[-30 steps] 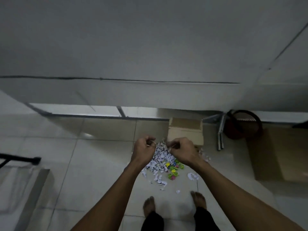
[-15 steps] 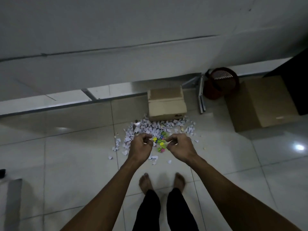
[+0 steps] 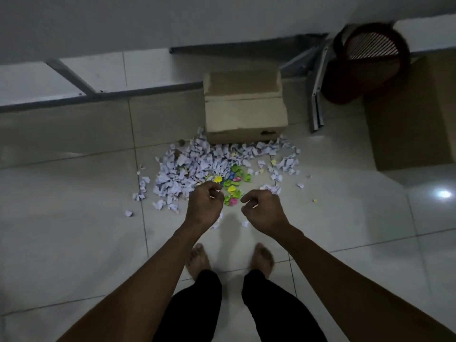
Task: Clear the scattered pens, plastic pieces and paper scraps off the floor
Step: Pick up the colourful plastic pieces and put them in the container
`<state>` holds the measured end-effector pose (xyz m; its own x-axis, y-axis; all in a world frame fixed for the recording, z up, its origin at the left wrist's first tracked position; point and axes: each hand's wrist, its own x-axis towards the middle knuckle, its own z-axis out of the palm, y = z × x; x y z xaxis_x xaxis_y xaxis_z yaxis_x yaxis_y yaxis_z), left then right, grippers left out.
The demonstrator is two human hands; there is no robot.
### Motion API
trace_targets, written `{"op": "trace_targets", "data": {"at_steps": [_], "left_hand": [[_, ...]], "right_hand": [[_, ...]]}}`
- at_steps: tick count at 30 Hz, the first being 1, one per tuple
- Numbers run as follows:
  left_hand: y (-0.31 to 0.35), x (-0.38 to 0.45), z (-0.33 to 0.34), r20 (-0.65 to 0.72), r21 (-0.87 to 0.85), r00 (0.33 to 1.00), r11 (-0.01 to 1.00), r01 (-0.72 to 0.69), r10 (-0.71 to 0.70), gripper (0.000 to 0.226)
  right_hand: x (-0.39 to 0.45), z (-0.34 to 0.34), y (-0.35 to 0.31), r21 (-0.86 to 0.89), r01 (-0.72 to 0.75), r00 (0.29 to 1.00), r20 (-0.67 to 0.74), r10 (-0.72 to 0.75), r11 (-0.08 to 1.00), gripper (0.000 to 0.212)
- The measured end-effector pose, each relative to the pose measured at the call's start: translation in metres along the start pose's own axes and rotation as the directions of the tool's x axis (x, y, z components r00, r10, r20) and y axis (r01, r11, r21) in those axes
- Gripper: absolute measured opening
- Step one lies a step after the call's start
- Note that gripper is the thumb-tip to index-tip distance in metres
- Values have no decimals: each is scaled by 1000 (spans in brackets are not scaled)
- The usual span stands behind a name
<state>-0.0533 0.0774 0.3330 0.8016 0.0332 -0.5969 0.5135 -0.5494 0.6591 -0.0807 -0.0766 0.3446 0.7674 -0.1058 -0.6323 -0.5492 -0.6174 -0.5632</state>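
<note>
Presently, head view: pile of pale torn paper scraps [image 3: 197,166] and bright plastic pieces [image 3: 233,183] lies on the tiled floor [image 3: 74,230], before the brown cardboard box [image 3: 244,107]. Left hand [image 3: 204,208] and right hand [image 3: 264,211] hover above; fingers curled, contents indiscernible. Risk: loose scraps scatter if scooped carelessly.

Both my arms out in front, hands low and close together.

My left hand [image 3: 204,206] has its back to the camera, fingers curled in toward the thumb, a small white fleck showing at the fingertips; too small to tell what it is. My right hand [image 3: 262,211] mirrors it, fingers curled, thumb and forefinger nearly meeting; whether anything sits between them I cannot tell. The two hands are apart. Forearms bare, converging from the lower corners. Bare feet below, dark trouser legs.
</note>
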Motion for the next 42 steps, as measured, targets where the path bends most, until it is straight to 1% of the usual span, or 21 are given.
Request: {"op": "trace_targets", "data": {"at_steps": [5,8,10,12,14,16,19,21,23,26,29,30,31,33,35,36,37,38,39,40,42], "left_hand": [[-78,76,71,19,120,997,990,-77,76,17],[-131,120,107,99,205,985,966,-157,139,18],[-158,142,123,192,309,965,922,-232,178,20],[-182,161,134,298,461,931,823,-332,209,23],[-203,183,145,397,624,885,636,-454,242,32],[-214,199,154,464,709,843,455,-538,273,47],[-228,210,167,506,711,778,329,-621,374,59],[-236,214,173,535,695,721,257,-672,440,55],[-244,216,179,558,684,684,207,-700,470,47],[-257,219,181,502,669,676,253,-699,539,40],[-262,224,176,471,624,633,275,-731,615,37],[-262,225,171,464,606,642,310,-733,610,38],[-261,224,166,443,575,669,383,-723,597,40],[-259,223,155,349,469,747,585,-662,566,41],[-252,217,149,173,279,834,786,-552,524,27],[-250,215,146,74,97,894,889,-448,442,14],[-247,214,144,5,-120,951,944,-307,309,17],[-247,214,140,-28,-293,986,942,-163,162,28],[-248,215,136,-27,-388,998,920,-59,52,38],[-251,217,132,-21,-412,1000,911,11,-21,44],[-257,218,125,-17,-399,996,914,78,-93,49]], "right_hand": [[79,60,78,-91,55,997,56,-50,994,18],[129,96,124,-163,98,993,84,-85,982,22],[154,116,149,-201,132,989,88,-116,971,24],[173,135,173,-221,164,985,81,-150,961,24],[193,158,199,-247,216,976,76,-204,945,24],[205,178,219,-287,265,964,77,-254,920,25],[213,203,241,-346,366,927,52,-372,864,25],[216,215,250,-402,408,899,20,-438,820,26],[218,226,258,-469,411,883,-8,-469,782,27],[221,236,264,-506,405,861,-68,-504,761,27],[224,237,264,-523,406,848,-90,-522,750,26],[224,237,263,-528,409,846,-87,-527,744,25],[224,236,263,-525,413,844,-86,-529,745,24],[223,235,263,-510,415,847,-86,-525,753,23],[221,235,263,-500,411,849,-94,-520,762,24],[220,235,263,-498,410,849,-98,-519,764,25],[220,235,262,-499,410,849,-97,-519,763,25],[220,236,263,-502,412,849,-91,-520,760,25],[220,236,263,-506,415,849,-85,-522,756,24],[222,236,264,-506,416,850,-79,-521,755,24],[224,236,263,-489,416,857,-71,-510,767,26]]}}
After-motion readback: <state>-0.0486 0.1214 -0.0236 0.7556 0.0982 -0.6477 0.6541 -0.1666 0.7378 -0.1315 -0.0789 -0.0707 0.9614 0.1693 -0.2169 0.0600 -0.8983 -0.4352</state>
